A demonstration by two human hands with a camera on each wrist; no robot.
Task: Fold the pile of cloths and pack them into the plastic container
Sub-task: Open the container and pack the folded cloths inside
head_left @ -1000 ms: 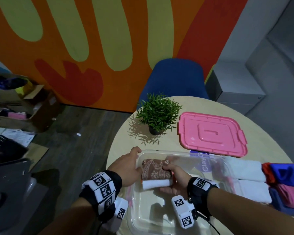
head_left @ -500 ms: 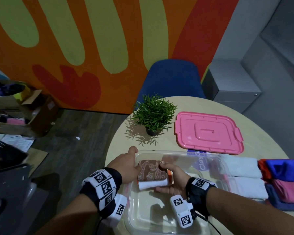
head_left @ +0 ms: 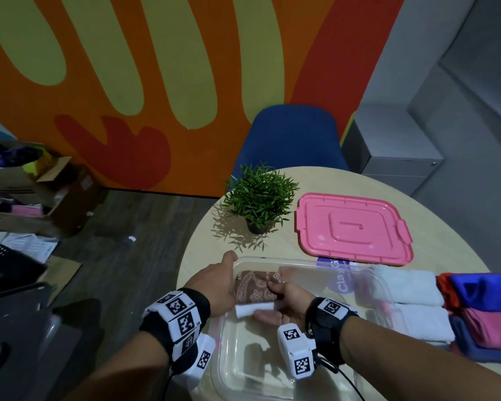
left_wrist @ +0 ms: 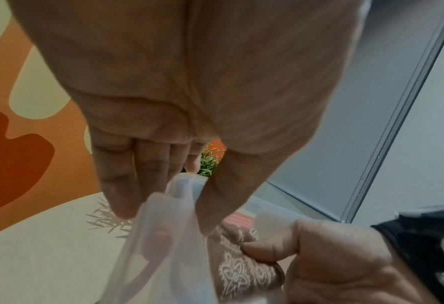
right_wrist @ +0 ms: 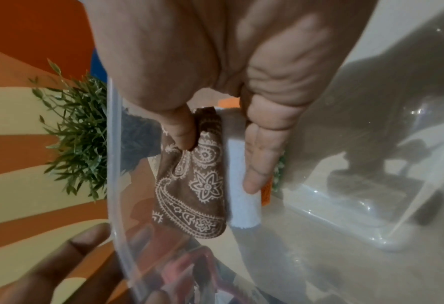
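Observation:
A clear plastic container point(head_left: 301, 262) stands on the round table's near side. My left hand point(head_left: 214, 282) holds its left wall, fingers outside and thumb over the rim point(left_wrist: 179, 185). Inside, at the far left corner, my right hand point(head_left: 284, 299) pinches a small stack of folded cloths. My thumb presses the brown paisley cloth point(head_left: 252, 287) on top. My fingers lie under the white cloth point(head_left: 255, 308), and an orange edge point(right_wrist: 266, 193) shows beneath. The right wrist view shows the same pinch point(right_wrist: 218, 164) on the paisley cloth point(right_wrist: 192, 189), which hangs just above the container floor.
More folded cloths lie right of the container: white towels point(head_left: 411, 287) and a blue, red and pink pile point(head_left: 483, 308). The pink lid point(head_left: 350, 230) lies behind it, beside a small potted plant point(head_left: 259, 195). A blue chair point(head_left: 292, 137) stands beyond the table.
My right hand has carried the cloth stack a little left, closer to the container's left wall. My left hand has stayed on that wall.

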